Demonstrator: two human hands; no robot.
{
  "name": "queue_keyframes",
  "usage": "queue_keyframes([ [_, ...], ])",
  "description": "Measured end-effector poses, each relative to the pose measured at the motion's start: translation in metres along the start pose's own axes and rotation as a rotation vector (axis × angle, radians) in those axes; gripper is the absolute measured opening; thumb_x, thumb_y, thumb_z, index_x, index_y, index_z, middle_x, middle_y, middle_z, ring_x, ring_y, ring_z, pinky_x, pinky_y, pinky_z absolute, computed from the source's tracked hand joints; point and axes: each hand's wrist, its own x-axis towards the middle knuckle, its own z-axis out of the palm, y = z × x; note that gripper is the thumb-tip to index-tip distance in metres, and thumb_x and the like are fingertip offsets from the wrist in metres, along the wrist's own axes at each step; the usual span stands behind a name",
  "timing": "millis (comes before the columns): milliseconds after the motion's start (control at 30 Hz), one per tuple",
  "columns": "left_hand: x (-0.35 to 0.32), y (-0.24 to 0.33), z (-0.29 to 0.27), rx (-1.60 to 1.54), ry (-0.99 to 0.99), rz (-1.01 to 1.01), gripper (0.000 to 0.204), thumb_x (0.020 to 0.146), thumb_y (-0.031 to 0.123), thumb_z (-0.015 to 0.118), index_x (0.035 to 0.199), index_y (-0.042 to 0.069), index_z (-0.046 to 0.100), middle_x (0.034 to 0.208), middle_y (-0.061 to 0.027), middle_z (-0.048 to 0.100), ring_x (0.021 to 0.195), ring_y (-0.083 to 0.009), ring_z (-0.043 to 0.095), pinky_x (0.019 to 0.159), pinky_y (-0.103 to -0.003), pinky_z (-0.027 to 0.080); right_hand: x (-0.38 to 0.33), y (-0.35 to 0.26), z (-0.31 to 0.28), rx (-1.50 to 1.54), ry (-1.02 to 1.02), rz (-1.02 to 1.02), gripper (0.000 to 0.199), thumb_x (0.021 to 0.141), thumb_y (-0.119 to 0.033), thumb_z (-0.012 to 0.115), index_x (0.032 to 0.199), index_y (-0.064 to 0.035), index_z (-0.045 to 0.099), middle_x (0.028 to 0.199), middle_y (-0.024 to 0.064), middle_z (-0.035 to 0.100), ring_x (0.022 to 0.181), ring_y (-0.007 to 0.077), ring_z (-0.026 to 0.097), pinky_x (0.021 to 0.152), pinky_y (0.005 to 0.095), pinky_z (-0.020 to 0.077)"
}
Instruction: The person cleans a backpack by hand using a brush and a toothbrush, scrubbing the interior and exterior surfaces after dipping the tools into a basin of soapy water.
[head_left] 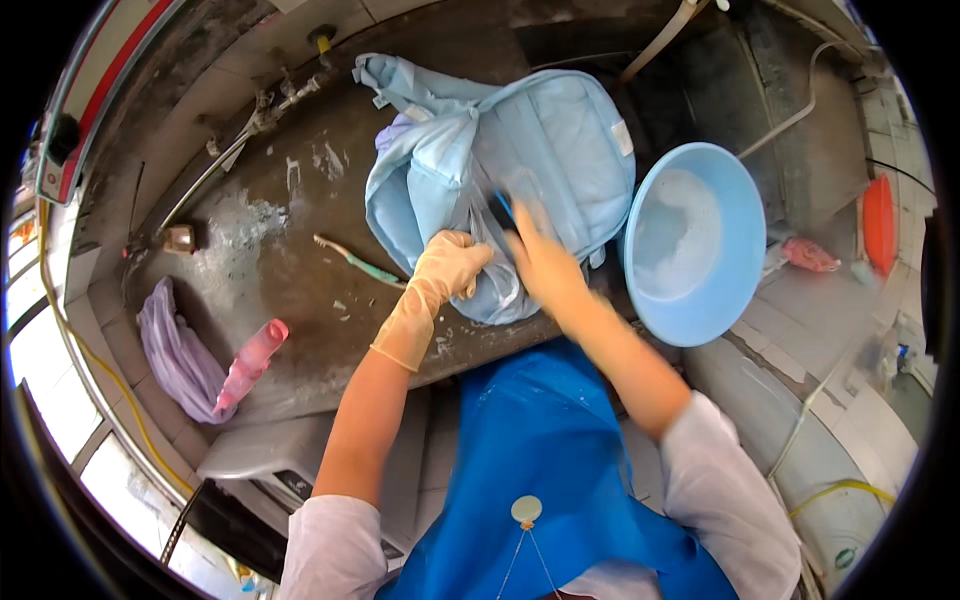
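A light blue backpack lies spread on the dark counter in front of me. My left hand, in a thin pale glove, is closed on a fold at the near side of the bag, next to a greyish see-through strip of mesh or plastic. My right hand is over the same part of the bag and smeared by motion. A thin blue stick-like thing shows by its fingers; its kind and whether the hand grips it are unclear. A slim teal-and-tan brush or stick lies left of the bag.
A light blue basin of sudsy water stands right of the bag. To the left are a pink bottle, a purple cloth or bag and a metal pipe with taps. An orange-red basin stands at far right.
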Motion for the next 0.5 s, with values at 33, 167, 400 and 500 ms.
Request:
queue_keyframes([
  [33, 0.001, 0.006, -0.005, -0.014, -0.002, 0.022, 0.028, 0.081, 0.021, 0.062, 0.063, 0.0, 0.058, 0.047, -0.0105, 0.055, 0.039, -0.0185, 0.054, 0.04, -0.031, 0.044, -0.04, 0.008, -0.013, 0.065, -0.117, 0.051, 0.058, 0.098, -0.03, 0.047, 0.148, -0.0086, 0.026, 0.093, 0.0288, 0.065, 0.077, 0.0457, 0.063, 0.069, 0.0517, 0.0485],
  [167, -0.003, 0.008, 0.001, 0.068, -0.008, 0.03, 0.032, 0.08, 0.026, 0.058, 0.072, -0.004, 0.064, 0.052, -0.0126, 0.059, 0.045, -0.0211, 0.059, 0.047, -0.033, 0.049, 0.028, -0.005, -0.006, -0.035, -0.002, -0.015, 0.057, 0.098, -0.029, 0.048, 0.148, -0.0078, 0.029, 0.081, 0.0297, 0.062, 0.073, 0.047, 0.061, 0.066, 0.0514, 0.0466],
  [400, -0.005, 0.009, -0.006, 0.103, -0.004, 0.016, 0.033, 0.08, 0.028, 0.058, 0.067, -0.002, 0.063, 0.051, -0.0119, 0.058, 0.045, -0.0211, 0.058, 0.048, -0.033, 0.049, -0.038, 0.021, -0.013, 0.071, -0.072, 0.083, 0.056, 0.098, -0.03, 0.048, 0.147, -0.0092, 0.03, 0.087, 0.0297, 0.064, 0.073, 0.0483, 0.062, 0.069, 0.0517, 0.0489],
  [500, 0.002, 0.006, 0.002, 0.089, -0.021, 0.018, 0.033, 0.08, 0.028, 0.058, 0.063, -0.001, 0.061, 0.05, -0.0115, 0.058, 0.044, -0.0211, 0.058, 0.048, -0.033, 0.049, 0.039, -0.011, -0.013, 0.002, -0.079, 0.114, 0.057, 0.097, -0.03, 0.048, 0.147, -0.0081, 0.029, 0.088, 0.0306, 0.063, 0.073, 0.049, 0.061, 0.068, 0.052, 0.0486],
])
